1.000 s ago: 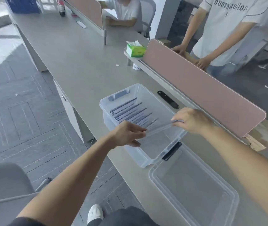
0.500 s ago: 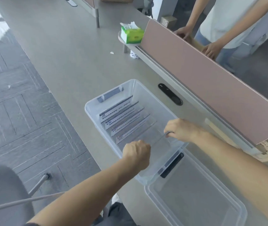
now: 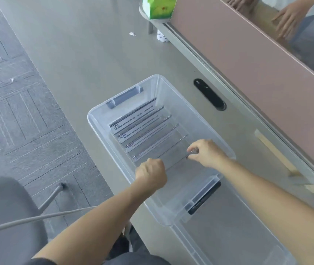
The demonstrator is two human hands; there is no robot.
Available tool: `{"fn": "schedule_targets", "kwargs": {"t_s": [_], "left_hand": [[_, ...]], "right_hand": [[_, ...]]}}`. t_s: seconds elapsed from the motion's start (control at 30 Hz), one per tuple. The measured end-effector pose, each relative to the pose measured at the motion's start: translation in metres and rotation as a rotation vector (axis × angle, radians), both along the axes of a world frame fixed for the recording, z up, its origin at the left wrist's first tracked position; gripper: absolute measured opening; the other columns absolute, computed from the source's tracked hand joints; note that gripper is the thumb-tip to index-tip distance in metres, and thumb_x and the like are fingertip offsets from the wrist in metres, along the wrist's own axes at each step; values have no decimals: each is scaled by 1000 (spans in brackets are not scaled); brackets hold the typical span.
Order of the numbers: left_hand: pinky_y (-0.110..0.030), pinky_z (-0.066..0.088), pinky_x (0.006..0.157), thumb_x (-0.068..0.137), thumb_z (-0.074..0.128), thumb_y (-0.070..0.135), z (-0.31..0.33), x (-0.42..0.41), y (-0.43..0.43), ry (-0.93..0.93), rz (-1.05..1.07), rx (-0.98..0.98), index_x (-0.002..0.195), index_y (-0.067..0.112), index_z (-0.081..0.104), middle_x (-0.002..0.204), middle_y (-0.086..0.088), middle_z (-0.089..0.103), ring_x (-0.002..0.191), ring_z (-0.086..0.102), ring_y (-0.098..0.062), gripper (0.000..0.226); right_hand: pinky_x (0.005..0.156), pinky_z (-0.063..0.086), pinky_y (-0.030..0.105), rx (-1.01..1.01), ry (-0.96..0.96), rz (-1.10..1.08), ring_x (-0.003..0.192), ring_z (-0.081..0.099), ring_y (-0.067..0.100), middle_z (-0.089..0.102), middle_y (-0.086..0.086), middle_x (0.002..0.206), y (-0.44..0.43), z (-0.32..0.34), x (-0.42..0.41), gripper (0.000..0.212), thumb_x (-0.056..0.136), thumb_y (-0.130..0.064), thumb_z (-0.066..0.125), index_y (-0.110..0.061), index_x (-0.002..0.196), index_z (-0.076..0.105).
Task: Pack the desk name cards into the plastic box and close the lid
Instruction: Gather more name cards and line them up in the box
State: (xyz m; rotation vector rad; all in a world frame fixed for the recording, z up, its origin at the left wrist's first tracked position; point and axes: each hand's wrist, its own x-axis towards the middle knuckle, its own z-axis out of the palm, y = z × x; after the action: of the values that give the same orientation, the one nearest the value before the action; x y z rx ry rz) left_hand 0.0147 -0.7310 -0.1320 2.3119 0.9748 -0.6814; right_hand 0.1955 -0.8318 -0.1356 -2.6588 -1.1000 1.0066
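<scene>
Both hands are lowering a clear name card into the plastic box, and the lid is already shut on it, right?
Not quite. The head view shows the plastic box open; its lid lies on the desk beside it. The left hand and right hand do hold the name card inside.

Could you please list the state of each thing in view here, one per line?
Plastic box: open, partly filled.
Lid: off, lying on the desk beside the box.
Packed name cards: leaning in a row inside the box.
Clear name card: held at both ends, low in the box.
Left hand: closed on the card.
Right hand: pinching the card.
</scene>
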Motion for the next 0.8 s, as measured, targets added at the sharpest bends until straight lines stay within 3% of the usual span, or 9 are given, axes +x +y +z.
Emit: {"fn": "schedule_targets", "kwargs": {"t_s": [0.07,0.13,0.23,0.3,0.43,0.5,0.63,0.7,0.8], "left_hand": [[-34,56,59,72,57,8,-2,3,8,10,128,-95,65,9,61,70,-14,62,73,68,-35,8],[-28,52,53,70,65,13,-2,6,13,4,213,-216,55,15,55,56,-6,58,60,63,-26,18],[-32,62,68,74,74,12,-1,5,16,-13,296,-386,74,24,66,70,-6,75,60,71,-19,14],[-37,63,70,74,74,5,-3,3,19,-45,385,-463,81,17,71,74,-12,76,65,75,-22,14],[-40,63,69,73,66,-3,-3,0,24,-75,441,-484,81,7,75,73,-15,74,63,74,-25,16],[-37,63,68,73,66,-2,-1,1,24,-63,404,-458,80,10,75,73,-14,75,64,74,-24,16],[-29,61,73,74,73,13,1,5,32,0,193,-324,84,22,77,64,-1,75,58,71,-7,14],[-25,59,76,75,77,20,2,6,36,1,134,-307,85,24,77,60,3,73,61,71,-1,11],[-22,58,74,76,79,25,2,4,41,-5,95,-329,83,27,77,62,5,74,61,70,3,8]], "right_hand": [[80,52,30,14,68,-77,92,65,19,68,0,103,0,1,4,31,73,-42,81,-27,100,72],[79,54,31,23,126,-138,90,65,18,67,-2,98,0,1,8,36,67,-47,84,-29,96,72],[82,53,32,21,160,-167,93,64,17,67,0,103,-1,-2,9,35,67,-48,84,-30,93,70],[83,52,31,16,165,-193,98,63,18,65,1,107,-1,-3,8,36,68,-47,83,-31,96,69],[79,50,30,-56,174,-260,99,62,20,61,1,115,0,0,6,58,70,-49,82,-26,119,62],[76,53,32,-54,271,-372,97,63,22,58,3,118,1,-3,5,55,77,-39,80,-24,124,56],[92,55,41,150,678,-838,102,65,27,60,13,113,5,-7,0,36,90,-1,64,-11,123,54],[95,53,45,187,718,-926,95,64,28,61,11,96,6,-10,-3,29,92,5,57,-11,115,54],[95,53,45,232,759,-1004,92,60,29,59,12,88,8,-14,-4,24,92,11,52,-11,102,55]]}}
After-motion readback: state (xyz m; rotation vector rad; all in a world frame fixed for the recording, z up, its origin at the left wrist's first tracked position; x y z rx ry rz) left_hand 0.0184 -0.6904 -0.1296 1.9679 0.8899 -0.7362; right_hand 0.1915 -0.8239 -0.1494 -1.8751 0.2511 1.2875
